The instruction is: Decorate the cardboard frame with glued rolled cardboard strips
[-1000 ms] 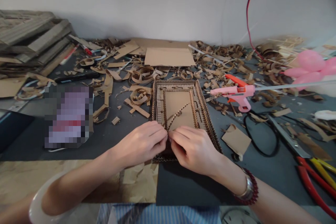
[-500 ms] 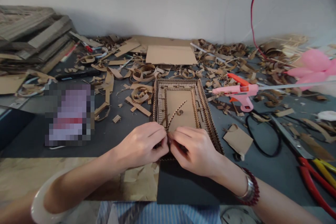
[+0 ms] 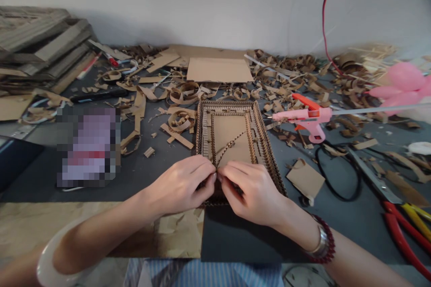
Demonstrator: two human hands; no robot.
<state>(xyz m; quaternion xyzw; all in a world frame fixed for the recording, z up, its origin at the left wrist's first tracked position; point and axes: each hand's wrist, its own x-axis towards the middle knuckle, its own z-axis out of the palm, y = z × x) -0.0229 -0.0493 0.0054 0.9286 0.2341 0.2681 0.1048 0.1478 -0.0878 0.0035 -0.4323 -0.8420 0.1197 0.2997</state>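
A thin corrugated cardboard strip [image 3: 232,142] rises at a slant from between my fingertips, its far end towards the upper right. My left hand [image 3: 186,181] pinches its near end, and my right hand [image 3: 251,193] pinches it right beside, the two hands almost touching. Both are over the near part of a rectangular cardboard frame [image 3: 201,130] edged with rows of corrugated strip. Inside the frame lies a flat cardboard panel [image 3: 229,123]. The frame's near left corner is partly hidden by my hands.
A pink glue gun [image 3: 308,116] lies right of the frame, with red-handled scissors [image 3: 377,184] and a cardboard square [image 3: 305,180] nearer. On the left are a blurred-out purple object [image 3: 89,148] and stacked cardboard [image 3: 43,49]. Curled cardboard scraps [image 3: 185,94] litter the back.
The strip's free end has swung to the right and lower, now crossing over the small curl on the panel. My hands have hardly moved.
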